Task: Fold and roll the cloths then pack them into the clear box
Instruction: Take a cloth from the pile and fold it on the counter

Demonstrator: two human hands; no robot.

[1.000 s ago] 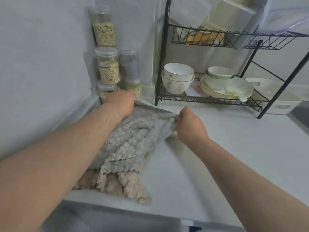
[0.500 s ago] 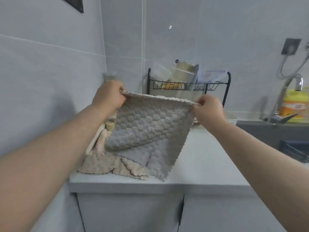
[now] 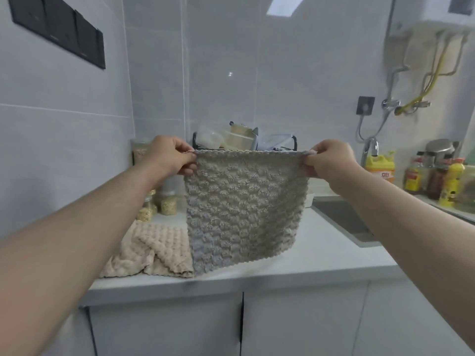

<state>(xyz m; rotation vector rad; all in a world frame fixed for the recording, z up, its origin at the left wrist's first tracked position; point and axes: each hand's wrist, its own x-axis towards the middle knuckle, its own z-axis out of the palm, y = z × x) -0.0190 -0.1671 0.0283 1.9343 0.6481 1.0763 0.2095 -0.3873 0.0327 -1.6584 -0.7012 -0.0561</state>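
in the head view our left hand [image 3: 169,156] and right hand [image 3: 329,160] each pinched a top corner of the grey cloth [image 3: 244,206] so it hung flat above the counter [image 3: 321,255], its lower edge near the counter's front; we judged this squared it for a first fold. the beige cloth [image 3: 151,250] lay crumpled on the counter's left side, not yet folded. we could not pick out the clear box.

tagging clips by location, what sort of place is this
Probably a home kitchen: a grey metal sink with a chrome tap, a black wire dish rack, and a yellow detergent bottle.
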